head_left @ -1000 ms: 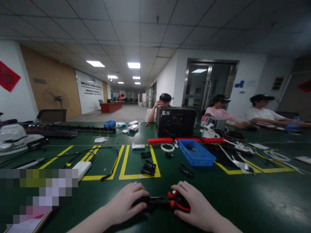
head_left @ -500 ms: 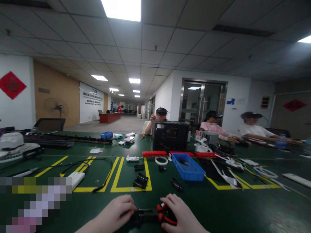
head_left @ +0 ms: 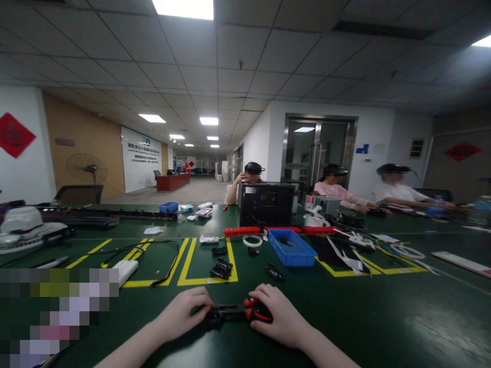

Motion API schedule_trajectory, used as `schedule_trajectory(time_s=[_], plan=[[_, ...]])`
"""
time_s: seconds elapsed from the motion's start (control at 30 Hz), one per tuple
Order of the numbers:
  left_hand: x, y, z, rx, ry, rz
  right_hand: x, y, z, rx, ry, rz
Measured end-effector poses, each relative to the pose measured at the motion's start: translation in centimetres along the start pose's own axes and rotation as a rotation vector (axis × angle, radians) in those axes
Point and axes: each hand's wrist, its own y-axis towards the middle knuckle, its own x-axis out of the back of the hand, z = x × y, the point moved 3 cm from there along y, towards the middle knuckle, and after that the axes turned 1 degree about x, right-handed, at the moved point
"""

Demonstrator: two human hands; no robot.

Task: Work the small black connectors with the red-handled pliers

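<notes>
My right hand (head_left: 276,317) is closed round the red-and-black handles of a pair of pliers (head_left: 245,312) lying low over the green table (head_left: 376,317). My left hand (head_left: 180,314) is curled on a small black part (head_left: 212,318) at the pliers' jaw end; what the part is cannot be made out. Both hands are near the table's front edge, just in front of a yellow-taped rectangle (head_left: 184,263) holding several small black parts (head_left: 220,268).
A blue tray (head_left: 291,248), a roll of white tape (head_left: 252,240), a red strip (head_left: 241,231) and a black box (head_left: 266,203) stand behind. A white block with a black cable (head_left: 125,268) lies left. Three people sit across the table at the back right.
The camera tilted up, then slightly down, showing more ceiling. Both hands stay on the pliers and black part and have shifted a little left in the picture.
</notes>
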Motion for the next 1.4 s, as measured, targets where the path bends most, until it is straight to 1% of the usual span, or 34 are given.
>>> schedule_trajectory(time_s=[0.3, 0.47, 0.63, 1.0, 1.4], plan=[[0.8, -0.5, -0.8, -0.012, 0.074, 0.01, -0.1, 0.0, 0.3, 0.043, -0.023, -0.01], [0.6, -0.8, -1.2, -0.05, 0.195, 0.034, -0.2, -0.1, 0.5, 0.054, -0.051, -0.013], [0.5, -1.0, -1.5, -0.075, 0.289, 0.03, -0.3, -0.2, 0.6, 0.077, -0.075, -0.025], [0.4, -1.4, -1.4, -0.058, 0.319, -0.003, -0.4, -0.2, 0.6, 0.075, -0.08, -0.027], [0.4, -1.5, -1.3, -0.037, 0.301, -0.026, 0.1, -0.5, 1.1, 0.029, -0.065, -0.013]])
